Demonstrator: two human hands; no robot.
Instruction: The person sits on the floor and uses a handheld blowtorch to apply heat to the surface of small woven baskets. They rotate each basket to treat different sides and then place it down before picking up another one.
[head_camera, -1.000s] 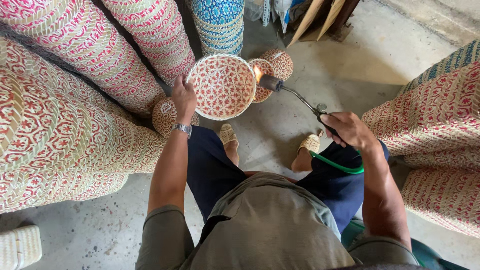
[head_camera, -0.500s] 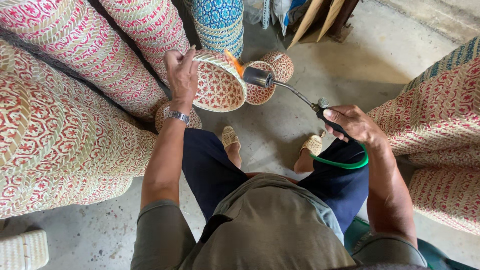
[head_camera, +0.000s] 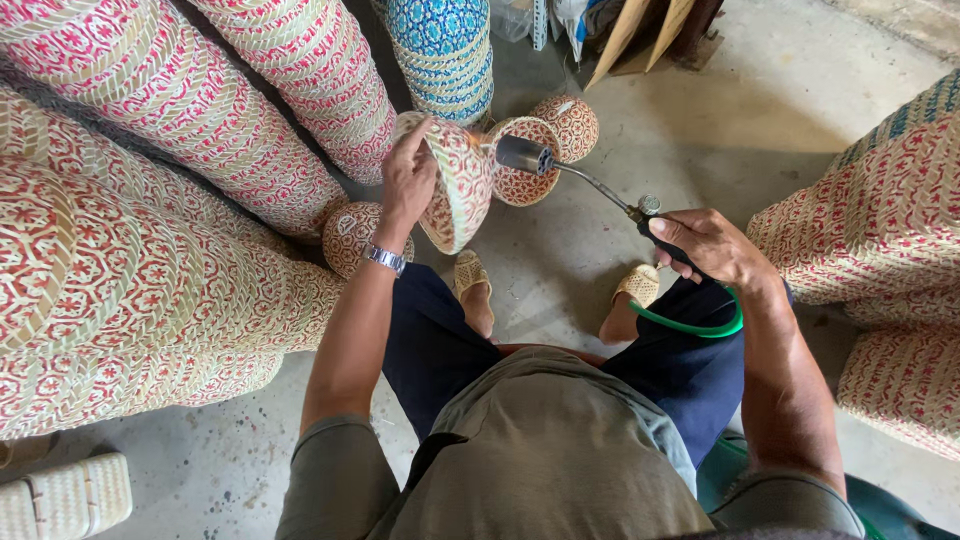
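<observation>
Woven bowl (head_camera: 455, 180), red-and-cream pattern, held up on edge in front of the seated person, over the concrete floor (head_camera: 700, 130) just ahead of their feet. Left hand (head_camera: 408, 178) grasps it by the rim, fingers over the top edge, palm against the outer side. Wristwatch (head_camera: 384, 258) on that wrist.

Gas torch (head_camera: 590, 185): metal nozzle head sits right at the bowl's right side, close to touching, can't tell if contact. No flame visible. Thin bent tube runs back from the nozzle to a valve knob. Right hand (head_camera: 710, 248) clenched around the torch handle. Green hose (head_camera: 690, 322) loops from under that hand across the right thigh.

Two small woven bowls (head_camera: 550, 140) lie on the floor just behind the nozzle, same red pattern, touching each other. Another small round woven piece (head_camera: 352, 232) sits beside the left forearm, low.

Person wears dark blue trousers, grey shirt, woven sandals (head_camera: 470, 272) on both feet.

Around: tall leaning stacks of red-patterned woven baskets (head_camera: 150, 200) fill the left side. One blue-patterned stack (head_camera: 445, 50) at top centre. More red-patterned stacks (head_camera: 880, 230) on the right edge. Plain pale woven item (head_camera: 60, 495) at bottom left corner. Wooden boards (head_camera: 640, 35) at the top, partly cut off.
</observation>
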